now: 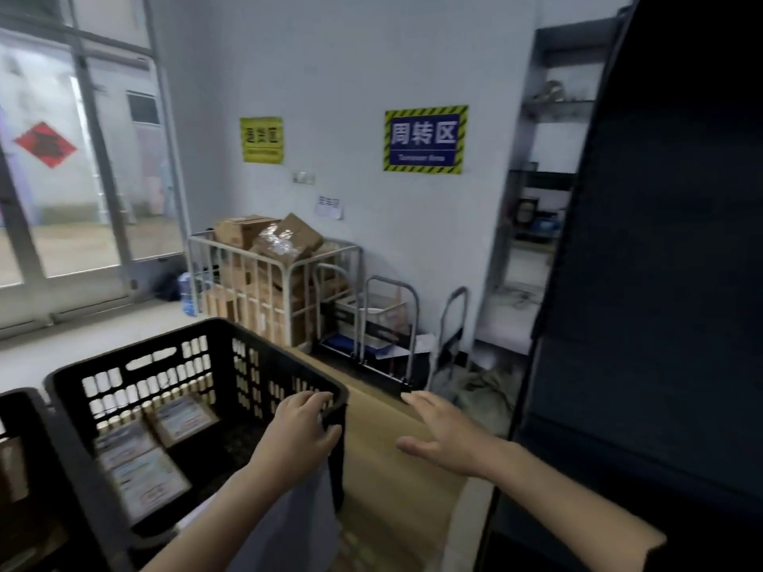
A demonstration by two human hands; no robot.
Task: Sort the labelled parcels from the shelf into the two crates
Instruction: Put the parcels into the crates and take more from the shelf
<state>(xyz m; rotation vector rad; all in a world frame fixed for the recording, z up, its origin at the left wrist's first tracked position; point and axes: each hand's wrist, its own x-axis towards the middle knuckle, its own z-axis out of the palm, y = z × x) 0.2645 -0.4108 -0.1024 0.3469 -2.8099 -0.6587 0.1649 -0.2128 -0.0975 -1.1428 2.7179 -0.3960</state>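
Observation:
A black slatted crate (198, 336) stands in front of me, with three flat parcels with labels (148, 485) lying on its floor. A second black crate (37, 427) is cut off at the left edge. My left hand (297, 435) is over the first crate's right corner, pinching a pale grey bag parcel (297, 526) that hangs down below it. To its right, my right hand (446, 435) hovers with fingers spread and nothing in it, above a brown cardboard surface (392, 480). The dark shelf (660, 282) fills the right side; what it holds is hidden.
A white cage trolley (289, 270) full of cardboard boxes stands against the back wall, with hand trucks (388, 324) beside it. A grey rack (549, 200) stands in the far right corner. Glass doors (82, 179) are on the left.

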